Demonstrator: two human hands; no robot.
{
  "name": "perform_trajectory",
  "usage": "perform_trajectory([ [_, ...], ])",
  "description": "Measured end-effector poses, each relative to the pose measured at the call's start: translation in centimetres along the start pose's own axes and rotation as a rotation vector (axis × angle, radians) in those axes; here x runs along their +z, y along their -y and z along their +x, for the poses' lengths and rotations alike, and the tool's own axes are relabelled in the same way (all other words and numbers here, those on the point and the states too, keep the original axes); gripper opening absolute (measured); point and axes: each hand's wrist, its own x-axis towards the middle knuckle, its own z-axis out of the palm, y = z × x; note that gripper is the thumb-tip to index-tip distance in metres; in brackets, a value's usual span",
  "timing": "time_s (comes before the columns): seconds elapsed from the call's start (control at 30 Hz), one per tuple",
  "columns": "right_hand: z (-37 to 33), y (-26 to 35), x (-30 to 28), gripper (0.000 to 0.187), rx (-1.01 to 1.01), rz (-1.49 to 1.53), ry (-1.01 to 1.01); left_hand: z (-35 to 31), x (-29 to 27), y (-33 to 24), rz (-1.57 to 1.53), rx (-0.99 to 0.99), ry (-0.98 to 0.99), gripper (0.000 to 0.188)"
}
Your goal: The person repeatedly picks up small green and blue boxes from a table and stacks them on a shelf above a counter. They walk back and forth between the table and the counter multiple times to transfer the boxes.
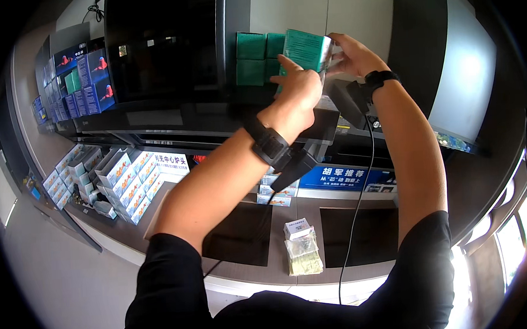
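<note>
Green carton is off the surface, at the right end of the green carton stack, partly in front of it. Left hand has its fingers on the carton's lower left, right hand grips its right end; carton's held between them. Status: stack stands two high, two columns visible; held one not set down. Total left: can't tell.
</note>
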Motion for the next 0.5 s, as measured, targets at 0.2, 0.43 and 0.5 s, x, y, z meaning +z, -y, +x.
perform_trajectory([
  [0.2,3.9,-2.1,-0.2,0.081,0.016,0.015,0.094,1.0,-3.2,0.2,0.432,0.151,0.247,0.068],
  [0.43,-5.3,-3.9,2.4,0.118,-0.532,-1.061,-0.003,4.3,-8.5,-3.4,1.563,0.453,0.343,0.022],
  [0.5,-2.8,-3.7,1.5,0.118,-0.533,-1.092,0.055,7.8,-7.4,-4.0,1.947,0.325,0.352,0.023],
])
